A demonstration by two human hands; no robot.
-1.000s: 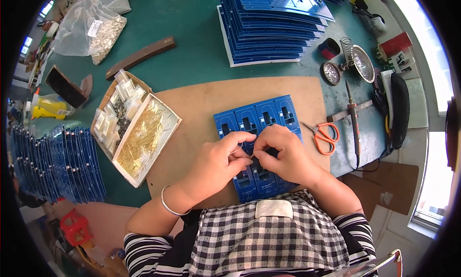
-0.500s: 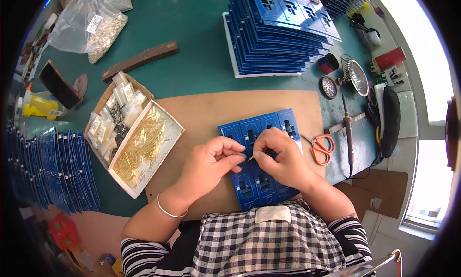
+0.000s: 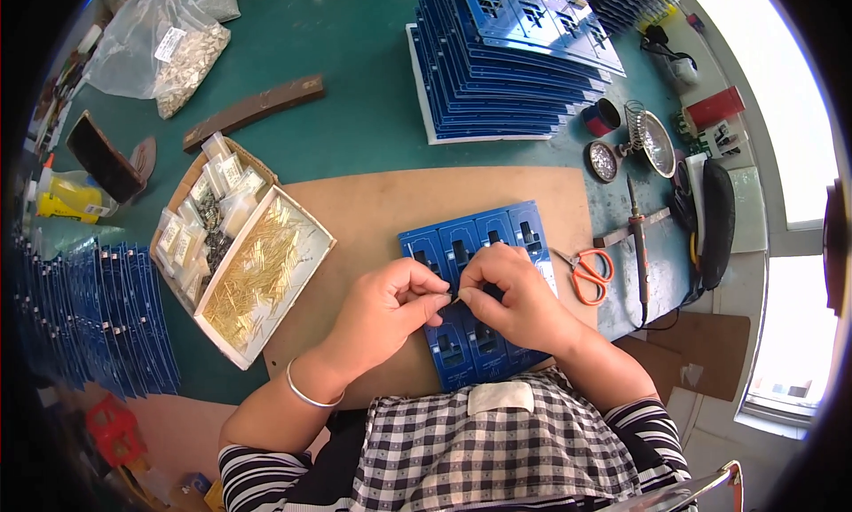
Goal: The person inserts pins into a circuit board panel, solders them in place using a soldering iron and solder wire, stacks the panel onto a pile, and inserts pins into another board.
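A blue circuit board panel point(image 3: 528, 212) with several rectangular sections lies on a brown sheet in front of me. Over its middle, my left hand point(image 3: 382, 303) and my right hand point(image 3: 513, 301) meet almost fingertip to fingertip. Thumb and forefinger are pinched together on each. A tiny thin sliver shows between the fingertips, too small to name with certainty. To the left, a white tray point(image 3: 324, 242) holds a heap of thin gold-coloured pins point(image 3: 253, 272). My hands hide the central part of the board.
Beyond the tray sits a box of small labelled packets point(image 3: 232, 170). Orange-handled snips point(image 3: 589, 277) and a soldering iron point(image 3: 639, 263) lie to the right. A tall stack of blue boards point(image 3: 497, 86) stands at the back; more boards point(image 3: 98, 317) line the far left.
My right fingertips have shifted slightly left and down, closer to the left fingertips. The whole view has drifted a little; the board lies as before on the sheet.
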